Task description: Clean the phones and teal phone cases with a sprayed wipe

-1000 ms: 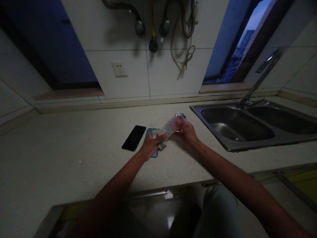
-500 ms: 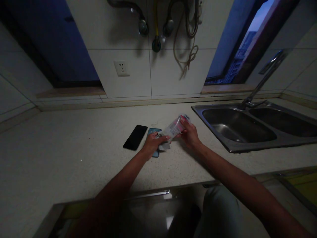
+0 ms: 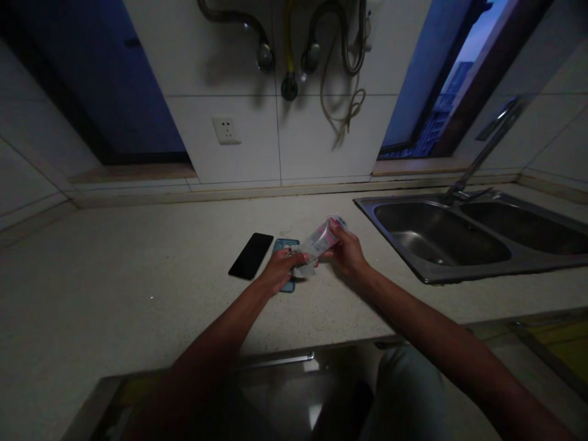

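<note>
Both hands hold a clear plastic packet (image 3: pixel 318 242) with a pink-and-white print, tilted up toward the right above the counter. My left hand (image 3: pixel 281 269) is closed on its lower left end, where a greyish-white flap hangs down. Around the upper right end, my right hand (image 3: pixel 348 248) is closed with the thumb on top. What lies inside the packet I cannot make out. Beneath my left hand is a blue phone case (image 3: pixel 289 286), partly covered by the hand and packet. Left of it, a black smartphone (image 3: pixel 251 256) lies screen up, dark.
The pale countertop (image 3: pixel 184 318) runs along the tiled wall. To the right sits a double steel sink (image 3: pixel 427 278) with a tall faucet (image 3: pixel 478 153). Above are a wall socket (image 3: pixel 226 130), hoses (image 3: pixel 340 12) and a tied cord (image 3: pixel 353 110). A drawer handle (image 3: pixel 280 360) is below the counter edge.
The packet's upper end and my right hand have shifted slightly left and down. My left hand keeps its hold. The phone and the case have not moved on the counter.
</note>
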{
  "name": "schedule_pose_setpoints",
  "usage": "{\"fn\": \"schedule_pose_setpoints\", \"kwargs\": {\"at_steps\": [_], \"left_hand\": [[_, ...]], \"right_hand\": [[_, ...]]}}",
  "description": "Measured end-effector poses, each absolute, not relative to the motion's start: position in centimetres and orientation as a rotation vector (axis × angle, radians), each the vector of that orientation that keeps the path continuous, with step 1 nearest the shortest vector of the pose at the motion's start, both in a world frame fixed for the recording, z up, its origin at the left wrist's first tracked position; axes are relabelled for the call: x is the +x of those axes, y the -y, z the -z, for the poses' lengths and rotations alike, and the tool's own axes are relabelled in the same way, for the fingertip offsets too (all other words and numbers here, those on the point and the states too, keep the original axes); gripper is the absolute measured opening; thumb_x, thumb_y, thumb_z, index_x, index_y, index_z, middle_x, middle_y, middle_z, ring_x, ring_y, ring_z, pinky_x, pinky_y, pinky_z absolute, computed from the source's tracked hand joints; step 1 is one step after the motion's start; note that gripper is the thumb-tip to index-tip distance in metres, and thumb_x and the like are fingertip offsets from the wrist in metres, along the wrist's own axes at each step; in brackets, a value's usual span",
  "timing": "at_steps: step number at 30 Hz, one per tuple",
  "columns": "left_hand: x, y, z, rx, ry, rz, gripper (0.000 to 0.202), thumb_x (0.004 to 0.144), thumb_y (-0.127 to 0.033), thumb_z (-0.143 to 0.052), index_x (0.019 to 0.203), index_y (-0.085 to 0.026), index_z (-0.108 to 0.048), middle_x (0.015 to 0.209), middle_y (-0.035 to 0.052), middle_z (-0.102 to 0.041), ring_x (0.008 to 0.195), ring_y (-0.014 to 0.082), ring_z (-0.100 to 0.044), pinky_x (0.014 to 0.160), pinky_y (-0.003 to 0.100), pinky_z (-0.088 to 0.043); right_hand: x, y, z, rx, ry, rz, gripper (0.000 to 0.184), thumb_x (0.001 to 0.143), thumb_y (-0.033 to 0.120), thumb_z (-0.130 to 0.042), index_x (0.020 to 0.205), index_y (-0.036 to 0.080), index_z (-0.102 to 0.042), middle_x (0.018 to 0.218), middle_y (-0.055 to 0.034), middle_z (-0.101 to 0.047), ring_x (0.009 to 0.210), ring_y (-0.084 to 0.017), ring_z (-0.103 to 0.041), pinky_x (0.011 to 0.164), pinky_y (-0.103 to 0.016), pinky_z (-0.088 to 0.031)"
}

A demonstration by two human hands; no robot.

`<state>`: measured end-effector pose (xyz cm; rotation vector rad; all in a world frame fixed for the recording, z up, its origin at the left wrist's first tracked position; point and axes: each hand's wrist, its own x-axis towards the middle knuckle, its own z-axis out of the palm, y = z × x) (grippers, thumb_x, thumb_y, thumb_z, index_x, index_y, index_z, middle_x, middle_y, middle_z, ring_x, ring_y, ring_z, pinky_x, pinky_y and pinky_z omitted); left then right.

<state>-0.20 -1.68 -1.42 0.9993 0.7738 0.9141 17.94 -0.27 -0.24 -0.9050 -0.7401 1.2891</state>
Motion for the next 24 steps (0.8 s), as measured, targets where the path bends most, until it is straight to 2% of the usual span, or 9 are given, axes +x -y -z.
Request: {"fn": "schedule_pose_setpoints", "kwargs": {"at_steps": [4, 13, 16, 18, 20, 24], "left_hand": [[-0.1, 1.5, 1.5, 0.970, -0.784, -0.931, 0.040, 0.062, -0.034, -0.084, 0.091, -0.010, -0.071, 0.084, 0.0130, -0.076, 0.072, 0.0227, -0.074, 0.066, 0.031, -0.058], [0.1, 1.6, 1.2, 0.907, -0.818, -0.955, 0.033, 0.064, -0.026, -0.080, 0.091, -0.010, -0.070, 0.086, 0.0157, -0.075, 0.074, 0.0258, -0.074, 0.064, 0.033, -0.058], [0.1, 1.9, 0.8, 0.884, -0.812, -0.957, 0.036, 0.064, -0.025, -0.082, 0.094, -0.011, -0.070, 0.090, 0.0151, -0.076, 0.072, 0.0241, -0.074, 0.065, 0.033, -0.059], [0.0, 2.3, 0.5, 0.876, -0.808, -0.947, 0.041, 0.065, -0.029, -0.086, 0.098, -0.012, -0.069, 0.093, 0.0143, -0.076, 0.071, 0.0225, -0.074, 0.066, 0.032, -0.059], [0.1, 2.6, 0.2, 0.886, -0.803, -0.922, 0.048, 0.068, -0.040, -0.087, 0.103, -0.014, -0.068, 0.094, 0.0136, -0.076, 0.070, 0.0217, -0.074, 0.065, 0.031, -0.058], [0.5, 3.0, 0.2, 0.931, -0.808, -0.889, 0.057, 0.075, -0.063, -0.077, 0.104, -0.015, -0.065, 0.084, 0.0089, -0.072, 0.061, 0.0175, -0.069, 0.057, 0.029, -0.056]], "right_hand": [[17.9, 0.3, 0.2, -0.888, 0.723, -1.298, 0.048, 0.058, 0.050, -0.087, 0.089, 0.018, -0.068, 0.072, -0.0005, -0.067, 0.062, -0.018, -0.063, 0.048, -0.029, -0.057], [17.7, 0.3, 0.4, -0.900, 0.739, -1.267, 0.046, 0.061, 0.052, -0.085, 0.086, 0.018, -0.067, 0.071, -0.0013, -0.067, 0.061, -0.018, -0.063, 0.051, -0.032, -0.058], [17.7, 0.2, 0.4, -0.903, 0.769, -1.221, 0.046, 0.061, 0.054, -0.085, 0.085, 0.019, -0.067, 0.066, 0.0000, -0.065, 0.057, -0.017, -0.061, 0.047, -0.029, -0.055], [17.8, 0.2, 0.4, -0.912, 0.785, -1.144, 0.046, 0.061, 0.056, -0.085, 0.083, 0.019, -0.066, 0.062, 0.0013, -0.063, 0.052, -0.016, -0.058, 0.042, -0.026, -0.051], [17.9, 0.2, 0.4, -0.921, 0.797, -1.074, 0.047, 0.063, 0.059, -0.084, 0.081, 0.020, -0.066, 0.060, 0.0017, -0.061, 0.051, -0.015, -0.057, 0.040, -0.025, -0.049], [17.8, 0.4, 0.6, -0.918, 0.859, -1.036, 0.046, 0.067, 0.061, -0.081, 0.085, 0.020, -0.069, 0.070, -0.0008, -0.067, 0.061, -0.018, -0.064, 0.050, -0.029, -0.055]]}}
